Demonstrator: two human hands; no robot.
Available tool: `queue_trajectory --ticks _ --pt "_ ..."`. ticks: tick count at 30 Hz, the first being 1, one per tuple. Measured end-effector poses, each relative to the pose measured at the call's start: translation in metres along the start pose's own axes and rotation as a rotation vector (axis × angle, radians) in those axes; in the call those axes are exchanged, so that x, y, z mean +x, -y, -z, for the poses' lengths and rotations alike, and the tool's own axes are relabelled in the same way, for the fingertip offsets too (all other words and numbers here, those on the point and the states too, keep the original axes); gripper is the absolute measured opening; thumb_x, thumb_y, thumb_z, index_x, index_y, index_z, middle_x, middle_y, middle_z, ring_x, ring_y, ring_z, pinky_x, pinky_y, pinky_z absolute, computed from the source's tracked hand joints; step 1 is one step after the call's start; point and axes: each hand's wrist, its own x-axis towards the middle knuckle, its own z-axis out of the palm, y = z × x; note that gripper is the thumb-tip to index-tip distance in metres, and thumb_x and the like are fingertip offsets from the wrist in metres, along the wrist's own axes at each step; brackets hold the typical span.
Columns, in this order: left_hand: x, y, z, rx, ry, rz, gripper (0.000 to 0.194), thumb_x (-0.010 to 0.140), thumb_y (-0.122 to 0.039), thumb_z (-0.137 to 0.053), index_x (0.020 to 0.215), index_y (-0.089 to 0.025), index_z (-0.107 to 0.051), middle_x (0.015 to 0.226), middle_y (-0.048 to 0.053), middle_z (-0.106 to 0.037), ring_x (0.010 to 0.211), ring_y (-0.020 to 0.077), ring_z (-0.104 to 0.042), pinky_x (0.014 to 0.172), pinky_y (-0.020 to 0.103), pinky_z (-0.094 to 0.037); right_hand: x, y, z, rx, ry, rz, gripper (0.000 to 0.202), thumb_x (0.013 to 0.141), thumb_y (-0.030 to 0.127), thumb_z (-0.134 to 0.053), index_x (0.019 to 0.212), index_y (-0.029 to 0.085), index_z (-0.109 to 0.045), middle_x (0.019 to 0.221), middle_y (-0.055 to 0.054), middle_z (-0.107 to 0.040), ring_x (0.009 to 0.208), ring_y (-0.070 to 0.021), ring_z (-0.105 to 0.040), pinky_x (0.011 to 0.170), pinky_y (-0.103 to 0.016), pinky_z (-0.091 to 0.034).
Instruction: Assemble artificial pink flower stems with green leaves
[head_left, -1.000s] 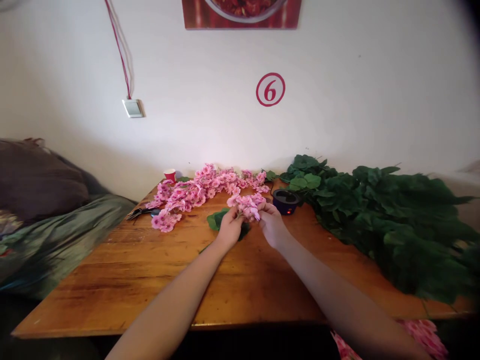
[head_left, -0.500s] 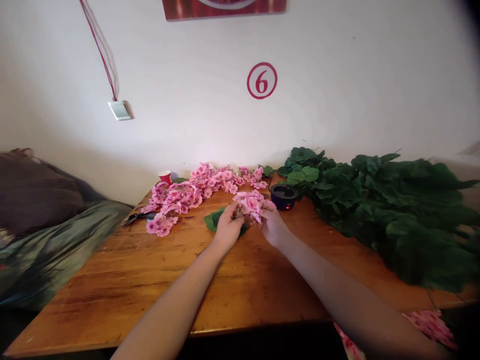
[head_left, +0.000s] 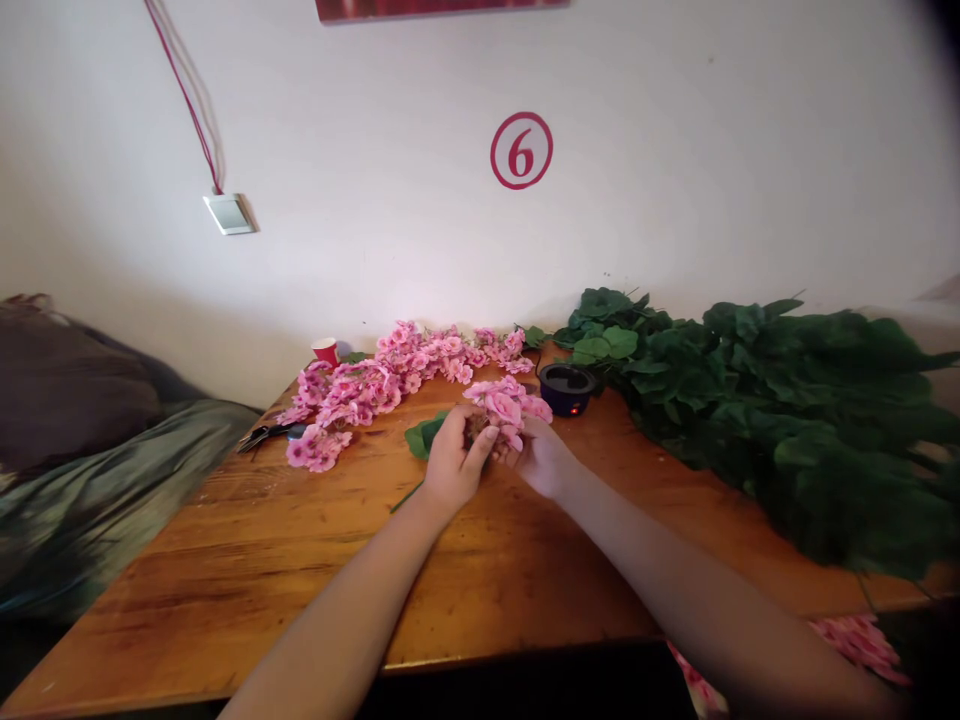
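Observation:
Both hands meet over the middle of the wooden table (head_left: 300, 580) around a bunch of pink artificial flowers (head_left: 504, 402). My left hand (head_left: 459, 458) is closed on the bunch from the left, its thumb up against the blossoms. From the right, my right hand (head_left: 541, 458) grips the bunch's underside, its fingertips partly hidden by petals. A green artificial leaf (head_left: 424, 436) shows just left of my left hand, and a thin green stem (head_left: 406, 498) sticks out below it. The flower stems between the hands are mostly hidden.
A dark round pot with a red light (head_left: 565, 388) stands beyond my right hand. Pink flower sprays (head_left: 375, 385) lie along the back left, near scissors (head_left: 262, 436) and a red paper cup (head_left: 325, 351). Green leaves (head_left: 750, 400) are heaped on the right. Cushions (head_left: 67, 390) lie left.
The left thumb has come up onto the flowers, and the right fingers have shifted lower beneath the bunch, closer to the left hand. The camera view has tilted slightly down.

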Motion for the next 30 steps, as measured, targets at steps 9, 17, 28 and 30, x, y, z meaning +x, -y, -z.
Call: queue_trajectory --ticks 9,17,28,30 --pt "0.007 -0.001 0.012 0.295 -0.162 -0.174 0.037 0.099 -0.035 -0.041 0.067 -0.019 -0.048 0.066 0.0 -0.052 0.064 0.0131 -0.05 0.062 0.026 -0.035 0.002 -0.004 -0.001 0.03 -0.069 0.072 0.018 0.068 0.028 -0.073 0.081 0.022 -0.062 0.071 0.004 -0.061 0.06 -0.0121 -0.054 0.056 -0.026 -0.048" --pt "0.002 -0.019 -0.002 0.242 -0.101 -0.202 0.044 0.092 -0.027 -0.055 0.054 -0.018 -0.035 0.052 -0.005 -0.035 0.05 0.0079 -0.034 0.053 0.025 -0.027 -0.015 -0.017 -0.019 -0.122 -0.166 0.27 0.036 0.082 0.058 -0.065 0.079 0.024 -0.054 0.061 0.006 -0.051 0.047 -0.0106 -0.043 0.044 -0.024 -0.035" --pt "-0.01 -0.03 -0.012 0.182 -0.234 -0.124 0.029 0.081 -0.044 -0.07 0.094 -0.02 -0.061 0.079 0.001 -0.057 0.075 0.0147 -0.056 0.072 0.029 -0.047 -0.023 -0.012 -0.035 0.039 -0.218 0.079 0.021 0.076 0.038 -0.071 0.078 0.02 -0.062 0.075 -0.002 -0.067 0.07 -0.0182 -0.063 0.065 -0.031 -0.052" --pt "-0.01 -0.031 -0.012 0.269 -0.271 -0.184 0.037 0.079 -0.046 -0.072 0.105 -0.021 -0.064 0.103 0.008 -0.059 0.101 0.0226 -0.057 0.091 0.04 -0.047 -0.026 -0.014 -0.038 0.021 -0.175 0.081 0.017 0.078 0.036 -0.068 0.081 0.02 -0.064 0.081 -0.003 -0.069 0.077 -0.02 -0.065 0.068 -0.032 -0.053"
